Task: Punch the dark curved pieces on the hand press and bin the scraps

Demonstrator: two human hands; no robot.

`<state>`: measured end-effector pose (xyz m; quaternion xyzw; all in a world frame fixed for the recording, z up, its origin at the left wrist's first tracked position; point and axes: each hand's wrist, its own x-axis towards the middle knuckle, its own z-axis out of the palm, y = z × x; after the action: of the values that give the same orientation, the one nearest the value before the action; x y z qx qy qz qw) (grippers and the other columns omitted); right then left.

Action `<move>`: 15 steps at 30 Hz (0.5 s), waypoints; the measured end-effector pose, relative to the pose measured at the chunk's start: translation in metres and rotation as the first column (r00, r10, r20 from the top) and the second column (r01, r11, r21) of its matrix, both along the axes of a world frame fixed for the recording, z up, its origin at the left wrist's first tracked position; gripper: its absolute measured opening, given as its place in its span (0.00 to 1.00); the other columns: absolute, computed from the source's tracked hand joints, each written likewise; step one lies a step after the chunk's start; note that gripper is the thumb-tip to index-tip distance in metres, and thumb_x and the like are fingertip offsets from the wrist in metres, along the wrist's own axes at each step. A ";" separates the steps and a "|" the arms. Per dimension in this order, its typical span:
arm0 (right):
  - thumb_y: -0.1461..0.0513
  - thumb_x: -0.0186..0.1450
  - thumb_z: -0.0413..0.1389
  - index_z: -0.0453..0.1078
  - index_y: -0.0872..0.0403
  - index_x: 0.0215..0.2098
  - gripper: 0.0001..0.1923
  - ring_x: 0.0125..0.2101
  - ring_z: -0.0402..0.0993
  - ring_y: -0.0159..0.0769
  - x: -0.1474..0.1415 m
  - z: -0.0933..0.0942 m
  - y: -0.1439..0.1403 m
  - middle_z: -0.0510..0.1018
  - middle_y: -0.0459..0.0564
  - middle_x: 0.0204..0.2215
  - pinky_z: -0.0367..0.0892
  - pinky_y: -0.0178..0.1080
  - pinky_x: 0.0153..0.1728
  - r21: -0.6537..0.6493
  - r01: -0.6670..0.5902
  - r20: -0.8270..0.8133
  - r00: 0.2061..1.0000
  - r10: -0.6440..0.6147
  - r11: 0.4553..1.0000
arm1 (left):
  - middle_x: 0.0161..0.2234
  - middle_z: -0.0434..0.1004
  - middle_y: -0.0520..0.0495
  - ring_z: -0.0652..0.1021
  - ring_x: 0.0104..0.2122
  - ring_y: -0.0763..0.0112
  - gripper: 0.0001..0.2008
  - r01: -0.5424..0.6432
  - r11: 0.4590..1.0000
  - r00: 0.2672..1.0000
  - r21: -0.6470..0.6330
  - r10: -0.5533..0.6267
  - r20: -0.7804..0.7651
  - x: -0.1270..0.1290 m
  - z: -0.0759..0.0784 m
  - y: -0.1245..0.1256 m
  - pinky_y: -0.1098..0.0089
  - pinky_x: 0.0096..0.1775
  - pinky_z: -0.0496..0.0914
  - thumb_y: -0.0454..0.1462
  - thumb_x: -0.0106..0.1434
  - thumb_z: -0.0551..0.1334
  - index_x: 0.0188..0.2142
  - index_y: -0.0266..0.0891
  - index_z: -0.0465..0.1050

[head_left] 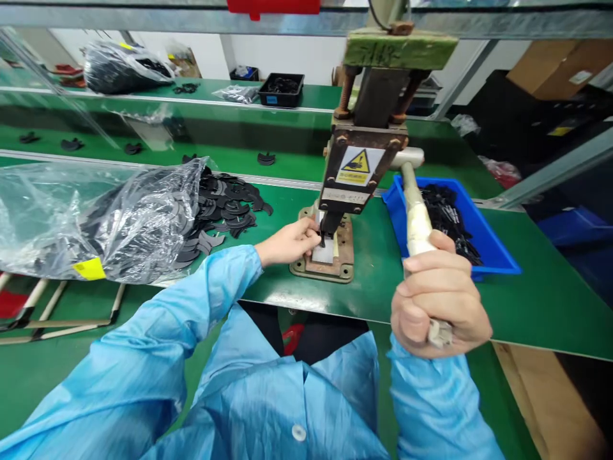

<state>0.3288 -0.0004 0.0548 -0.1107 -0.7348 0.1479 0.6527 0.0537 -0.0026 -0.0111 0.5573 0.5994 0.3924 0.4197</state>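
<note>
My right hand point(438, 297) is wrapped round the pale lever handle point(416, 214) of a hand press point(368, 137). On the left side of the press base point(345, 255), my left hand point(294, 243) pinches a small black part point(322, 240) right under the ram. The part sits over a light metal plate point(323, 254), and its shape is mostly covered by my fingers and the ram. Left of that hand, curved flat black pieces point(234, 204) spill from a clear plastic bag point(138, 217).
To the right of the press stands a blue bin point(493, 246) of black parts point(443, 217). Behind the bench runs a green belt point(167, 137) with several black pieces spaced along it. A black tray point(282, 89) rests on the shelf beyond. A metal beam point(297, 24) crosses overhead.
</note>
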 end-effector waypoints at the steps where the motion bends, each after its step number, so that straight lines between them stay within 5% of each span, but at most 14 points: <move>1: 0.57 0.61 0.63 0.70 0.45 0.25 0.09 0.34 0.79 0.43 0.000 0.000 0.002 0.77 0.38 0.23 0.74 0.72 0.61 0.023 0.007 0.003 1.000 -0.007 1.000 | 0.40 0.81 0.45 0.82 0.35 0.66 0.10 0.023 0.997 0.992 0.071 -0.014 -0.123 -0.014 -0.001 -0.002 0.66 0.40 0.77 0.40 0.72 0.64 0.51 0.40 0.75; 3: 0.56 0.62 0.62 0.69 0.45 0.25 0.09 0.33 0.79 0.42 -0.001 -0.001 0.004 0.76 0.39 0.23 0.76 0.70 0.59 0.048 0.027 -0.001 1.000 -0.027 0.998 | 0.46 0.83 0.40 0.82 0.47 0.58 0.11 0.013 0.983 0.878 0.184 0.077 -0.473 -0.053 -0.001 -0.001 0.59 0.53 0.75 0.38 0.71 0.63 0.50 0.40 0.79; 5: 0.55 0.62 0.61 0.69 0.45 0.24 0.11 0.33 0.79 0.41 -0.002 -0.002 0.004 0.76 0.38 0.23 0.76 0.68 0.59 0.036 0.039 -0.017 0.999 -0.039 0.999 | 0.55 0.81 0.35 0.77 0.59 0.48 0.17 0.006 0.983 0.643 0.183 0.136 -0.754 -0.098 0.002 0.005 0.51 0.63 0.68 0.35 0.68 0.62 0.55 0.38 0.80; 8: 0.55 0.63 0.61 0.68 0.45 0.23 0.12 0.32 0.79 0.40 -0.003 -0.002 0.004 0.76 0.38 0.23 0.77 0.67 0.58 0.043 0.038 -0.017 0.999 -0.037 0.998 | 0.65 0.76 0.36 0.69 0.67 0.46 0.27 0.047 0.997 0.400 0.056 0.033 -0.916 -0.150 0.005 0.020 0.49 0.68 0.62 0.34 0.65 0.63 0.64 0.39 0.76; 15: 0.54 0.63 0.61 0.68 0.45 0.23 0.13 0.31 0.78 0.40 -0.005 -0.003 0.006 0.75 0.39 0.21 0.78 0.65 0.57 0.067 0.048 -0.063 0.997 -0.043 0.997 | 0.69 0.73 0.39 0.68 0.69 0.47 0.38 0.104 0.981 0.238 -0.161 -0.182 -0.954 -0.185 -0.004 0.042 0.53 0.68 0.59 0.32 0.58 0.64 0.69 0.42 0.73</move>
<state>0.3243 0.0055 0.0517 -0.1002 -0.7163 0.1109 0.6816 -0.1316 0.0390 -0.0147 0.7187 0.6894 -0.0889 0.0176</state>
